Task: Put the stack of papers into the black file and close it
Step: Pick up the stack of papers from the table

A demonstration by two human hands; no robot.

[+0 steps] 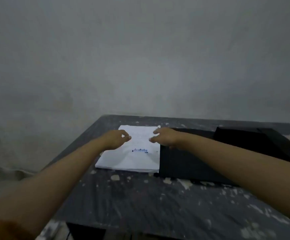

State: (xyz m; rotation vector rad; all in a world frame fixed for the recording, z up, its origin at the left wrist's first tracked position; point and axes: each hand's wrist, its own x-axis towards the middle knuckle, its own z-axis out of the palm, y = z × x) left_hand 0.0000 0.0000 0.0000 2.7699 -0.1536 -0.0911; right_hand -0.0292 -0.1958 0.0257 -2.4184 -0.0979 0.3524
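A white stack of papers [132, 158] with a small blue mark lies flat on the dark table, left of centre. The black file [189, 163] lies to its right, touching the stack's right edge; a second black flap or cover [255, 141] rises behind it at the right. My left hand [115, 138] hovers over the stack's far left part, fingers curled and apart. My right hand [165, 136] hovers over the stack's far right corner and the file's left edge, fingers spread. Neither hand holds anything.
The table [140, 201] is dark and worn, with pale patches of chipped paint. A bare grey wall [140, 58] rises right behind its far edge. The table's left edge runs diagonally; beyond it lies pale cloth [5, 175].
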